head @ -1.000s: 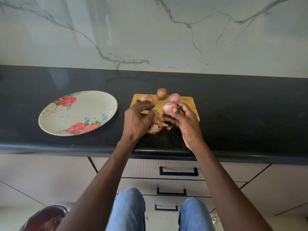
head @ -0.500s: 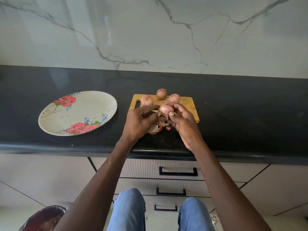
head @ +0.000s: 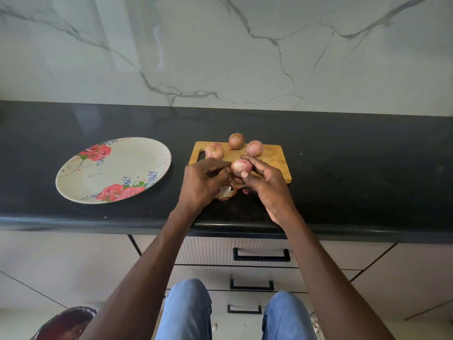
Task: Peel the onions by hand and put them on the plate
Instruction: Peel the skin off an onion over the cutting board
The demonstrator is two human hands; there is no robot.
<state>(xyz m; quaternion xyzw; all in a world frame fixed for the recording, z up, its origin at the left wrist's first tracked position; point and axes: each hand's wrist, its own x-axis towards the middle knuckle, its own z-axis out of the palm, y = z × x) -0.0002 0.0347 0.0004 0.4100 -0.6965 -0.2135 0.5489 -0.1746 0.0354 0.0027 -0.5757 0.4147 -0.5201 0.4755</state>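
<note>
Gripping a pinkish onion (head: 241,167) between curled fingers and thumb, the right hand (head: 266,185) holds it just above the near edge of a wooden cutting board (head: 274,161), while the left hand (head: 204,182) pinches at the onion's left side with its fingertips. Three more onions (head: 214,150) (head: 236,141) (head: 255,148) sit on the far half of the board, and loose papery skins (head: 228,191) lie on the counter under the hands. To the left, well apart from the board, a rose-patterned plate (head: 81,177) rests on the black stone countertop (head: 367,168). Behind runs a pale marble-look wall (head: 245,50) with grey veins. Below the counter's edge are light drawers with black handles (head: 261,255), pale floor tiles, and the person's knees in blue jeans (head: 186,312).
</note>
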